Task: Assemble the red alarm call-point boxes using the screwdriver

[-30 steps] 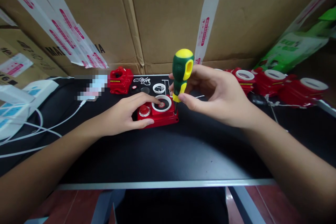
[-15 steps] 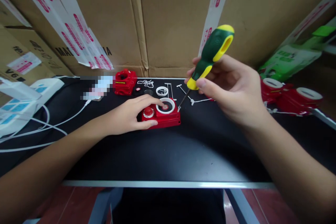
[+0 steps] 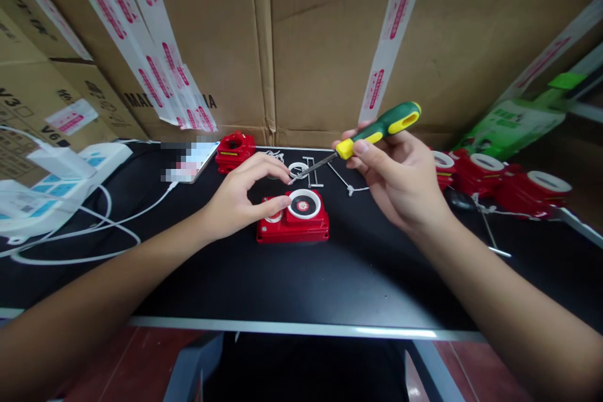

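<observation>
Screwdriver (image 3: 377,132), green and yellow in the handle, sits clamped in my right hand (image 3: 400,179), my thumb (image 3: 365,149) pressing the yellow collar against my fingers. It lies nearly flat, handle toward 2 o'clock and its thin metal shaft running toward 8 o'clock, the tip in the air just above the red case (image 3: 293,225) and close to my left fingertips (image 3: 284,177). My left hand (image 3: 240,198) is loosely curled, fingers a little apart: the thumb rests on the case at its left end, the index finger arches over toward the screwdriver tip. I cannot tell whether anything tiny is pinched there. That case lies flat on the black table (image 3: 282,282) at the middle of my view, with a white ring (image 3: 303,204) around a dark disc on its top.

Beyond it, toward 12 o'clock, small white parts (image 3: 301,168) lie loose, and another red housing (image 3: 235,151) sits at 11 o'clock. More red units with white rings (image 3: 499,179) line up at 3 o'clock. White cables (image 3: 94,232) and a power strip (image 3: 51,185) lie at 9 o'clock, with cardboard boxes (image 3: 306,44) standing behind.
</observation>
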`<state>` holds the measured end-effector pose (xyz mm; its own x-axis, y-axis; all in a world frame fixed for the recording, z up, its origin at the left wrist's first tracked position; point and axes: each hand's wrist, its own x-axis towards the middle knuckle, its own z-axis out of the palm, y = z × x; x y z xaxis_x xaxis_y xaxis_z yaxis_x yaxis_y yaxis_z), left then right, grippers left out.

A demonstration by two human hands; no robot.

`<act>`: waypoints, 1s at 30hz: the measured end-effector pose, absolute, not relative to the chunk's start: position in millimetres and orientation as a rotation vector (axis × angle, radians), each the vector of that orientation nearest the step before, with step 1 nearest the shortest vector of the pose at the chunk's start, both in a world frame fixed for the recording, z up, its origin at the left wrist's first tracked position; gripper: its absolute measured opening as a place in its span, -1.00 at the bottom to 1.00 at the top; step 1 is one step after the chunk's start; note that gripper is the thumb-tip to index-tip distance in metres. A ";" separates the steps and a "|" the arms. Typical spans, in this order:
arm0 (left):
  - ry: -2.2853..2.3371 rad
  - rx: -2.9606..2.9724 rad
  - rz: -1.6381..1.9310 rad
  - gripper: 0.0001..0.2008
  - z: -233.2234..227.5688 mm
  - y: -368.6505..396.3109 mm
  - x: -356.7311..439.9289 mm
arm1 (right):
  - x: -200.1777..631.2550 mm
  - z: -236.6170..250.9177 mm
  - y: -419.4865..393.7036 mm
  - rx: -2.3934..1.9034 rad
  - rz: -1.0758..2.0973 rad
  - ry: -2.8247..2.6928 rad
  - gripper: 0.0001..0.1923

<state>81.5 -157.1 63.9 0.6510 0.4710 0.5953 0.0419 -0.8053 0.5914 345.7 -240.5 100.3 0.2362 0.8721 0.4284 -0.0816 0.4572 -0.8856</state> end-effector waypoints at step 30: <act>0.978 2.607 0.783 -0.84 81.0 -73.1 133.8 | 384.2 108.5 -227.4 -0.902 0.539 -1.033 -0.55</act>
